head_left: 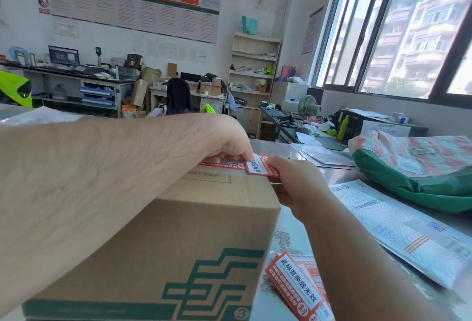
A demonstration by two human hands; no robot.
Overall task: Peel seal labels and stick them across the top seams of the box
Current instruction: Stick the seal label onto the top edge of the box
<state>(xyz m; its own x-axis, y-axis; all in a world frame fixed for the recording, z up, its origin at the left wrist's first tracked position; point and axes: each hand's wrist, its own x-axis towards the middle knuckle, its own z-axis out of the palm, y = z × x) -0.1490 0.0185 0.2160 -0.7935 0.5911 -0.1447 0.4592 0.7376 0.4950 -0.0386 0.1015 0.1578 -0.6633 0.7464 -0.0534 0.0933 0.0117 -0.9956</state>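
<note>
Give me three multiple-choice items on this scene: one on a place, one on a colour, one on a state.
1. Relative to the box, where do the spare labels lie?
A) on its top
B) on the table to its right
C) inside it

2. The logo on the box is:
A) green
B) blue
C) black

3. The right hand:
A) lies flat
B) pinches a seal label
C) grips a pen

Answers:
1 B: they lie on the table by the box's near right corner.
2 A: the print on the brown side is green.
3 B: its fingers pinch the red-and-white label at the box's far top edge.
</note>
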